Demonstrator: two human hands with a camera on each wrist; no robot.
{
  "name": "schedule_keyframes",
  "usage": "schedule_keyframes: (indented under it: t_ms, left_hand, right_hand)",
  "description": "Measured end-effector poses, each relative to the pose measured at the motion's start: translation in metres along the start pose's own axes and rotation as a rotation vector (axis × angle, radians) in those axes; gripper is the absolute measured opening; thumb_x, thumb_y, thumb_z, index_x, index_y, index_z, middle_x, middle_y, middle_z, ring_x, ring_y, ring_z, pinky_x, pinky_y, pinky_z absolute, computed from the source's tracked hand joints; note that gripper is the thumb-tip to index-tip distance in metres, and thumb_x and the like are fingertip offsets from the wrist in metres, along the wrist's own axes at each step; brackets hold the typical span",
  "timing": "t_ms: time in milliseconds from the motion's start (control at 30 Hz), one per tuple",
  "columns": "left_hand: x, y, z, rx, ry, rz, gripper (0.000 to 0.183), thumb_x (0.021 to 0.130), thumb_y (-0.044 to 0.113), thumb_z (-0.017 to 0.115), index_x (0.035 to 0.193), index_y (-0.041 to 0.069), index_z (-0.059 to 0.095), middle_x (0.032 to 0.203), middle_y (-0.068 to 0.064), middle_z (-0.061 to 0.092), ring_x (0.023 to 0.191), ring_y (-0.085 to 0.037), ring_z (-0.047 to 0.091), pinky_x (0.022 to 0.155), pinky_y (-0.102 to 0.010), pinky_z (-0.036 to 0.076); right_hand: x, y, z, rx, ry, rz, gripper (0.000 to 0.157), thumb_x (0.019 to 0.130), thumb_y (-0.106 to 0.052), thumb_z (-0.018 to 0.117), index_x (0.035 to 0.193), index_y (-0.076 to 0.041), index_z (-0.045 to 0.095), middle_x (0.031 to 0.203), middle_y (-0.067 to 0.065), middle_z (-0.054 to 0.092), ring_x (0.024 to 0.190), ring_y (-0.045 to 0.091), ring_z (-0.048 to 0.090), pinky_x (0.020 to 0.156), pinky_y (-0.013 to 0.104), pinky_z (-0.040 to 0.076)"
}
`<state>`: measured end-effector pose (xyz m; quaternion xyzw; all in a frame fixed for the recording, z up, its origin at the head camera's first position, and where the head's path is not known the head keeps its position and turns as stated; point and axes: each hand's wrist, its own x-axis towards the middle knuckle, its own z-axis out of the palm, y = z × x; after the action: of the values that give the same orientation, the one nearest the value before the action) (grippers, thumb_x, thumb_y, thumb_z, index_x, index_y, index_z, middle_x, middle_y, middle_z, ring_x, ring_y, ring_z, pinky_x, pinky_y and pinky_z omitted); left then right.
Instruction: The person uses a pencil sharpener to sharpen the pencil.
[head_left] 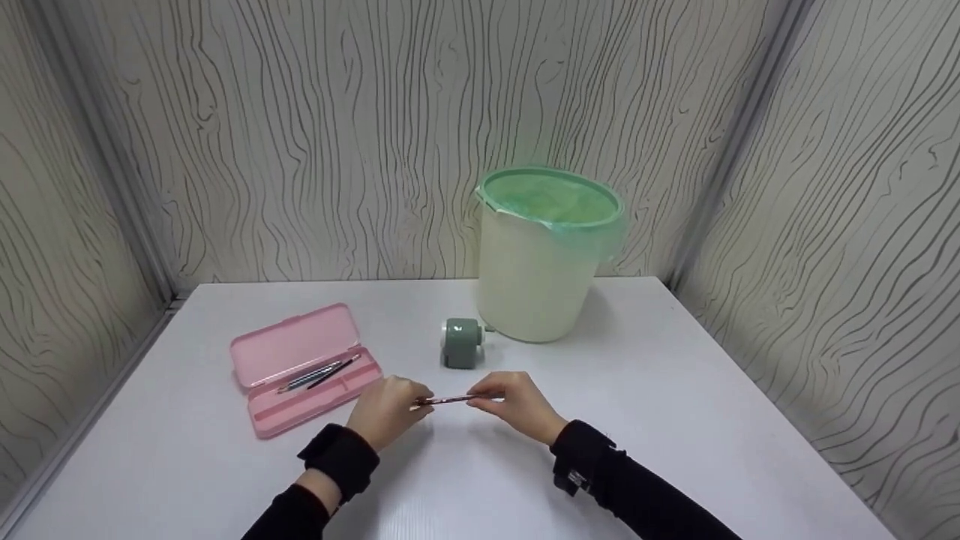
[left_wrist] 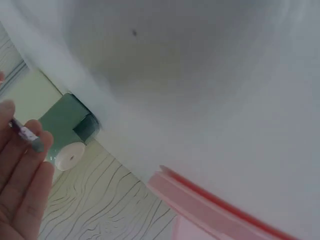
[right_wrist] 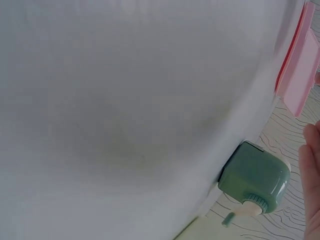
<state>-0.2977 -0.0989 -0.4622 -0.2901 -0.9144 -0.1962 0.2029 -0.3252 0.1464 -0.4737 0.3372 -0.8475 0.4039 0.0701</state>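
Both hands are engaged on one pencil, held above the table in a nearly level position, running from one hand to the other. The left hand pinches one end between thumb and fingers; in the left wrist view its remaining fingers lie extended, side by side, and a blunt greyish tip shows beyond the thumb. The right hand has thumb and forefinger clamped on the opposite end. The right wrist view shows only part of that hand at its edge, and its grip cannot be confirmed there.

The pencil is in front of a green sharpener, apart from it. The sharpener stands upright on the table, with a white disc on one side and a crank on the other. The crank side faces a bin; contact between the two cannot be determined. The bin is pale, with a green bag over its rim.

A pink pencil case lies open, just beside the left hand. Slender writing tools rest in its long compartment; their exact number is unclear. Black sleeves and wrist straps cover the person's arms.
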Motion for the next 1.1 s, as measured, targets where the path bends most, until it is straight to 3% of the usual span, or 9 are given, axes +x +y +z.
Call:
schedule_keyframes:
  t_ms: [133,333,600,867,1100]
  left_hand:
    - [-0.008,-0.007,0.002,-0.054,0.015,-0.041,0.013,0.081,0.012,0.086,0.093,0.010,0.083,0.084,-0.002,0.081,0.075,-0.012,0.075,0.071,-0.029,0.061]
    - [-0.014,-0.011,0.006,-0.078,0.057,-0.033,0.013,0.082,0.013,0.085,0.094,0.011,0.084,0.085,-0.001,0.081,0.077,-0.011,0.076,0.072,-0.029,0.061]
    - [-0.013,-0.012,0.006,-0.107,0.001,-0.025,0.011,0.083,0.012,0.083,0.094,0.010,0.084,0.084,-0.001,0.081,0.078,-0.011,0.076,0.072,-0.030,0.061]
    - [-0.014,-0.013,0.005,-0.123,-0.015,-0.031,0.008,0.083,0.010,0.084,0.091,0.010,0.084,0.084,-0.002,0.081,0.077,-0.011,0.076,0.071,-0.029,0.061]
    - [-0.018,-0.015,0.004,-0.118,-0.012,-0.038,0.007,0.081,0.009,0.085,0.088,0.010,0.083,0.082,-0.001,0.080,0.076,-0.011,0.075,0.070,-0.028,0.061]
  right_hand:
    - [-0.001,0.001,0.000,0.080,-0.004,0.057,0.013,0.090,-0.012,0.077,0.101,-0.004,0.080,0.095,0.014,0.079,0.087,0.015,0.076,0.081,0.019,0.060]
    - [-0.002,0.004,0.001,0.105,-0.025,0.082,0.015,0.091,-0.013,0.077,0.101,-0.003,0.079,0.096,0.014,0.079,0.086,0.007,0.075,0.079,0.017,0.059]
    - [-0.002,0.010,0.000,0.063,-0.082,0.063,0.018,0.090,-0.011,0.078,0.104,-0.001,0.079,0.100,0.015,0.079,0.092,0.018,0.077,0.087,0.022,0.059]
    - [0.006,0.015,-0.015,-0.140,-0.158,0.004,0.027,0.088,-0.003,0.077,0.114,0.003,0.074,0.112,0.015,0.078,0.108,0.032,0.073,0.097,0.040,0.059]
    - [0.033,0.011,-0.029,-0.398,-0.122,-0.039,0.036,0.088,-0.007,0.079,0.122,0.003,0.071,0.120,0.016,0.076,0.114,0.032,0.071,0.099,0.046,0.056]
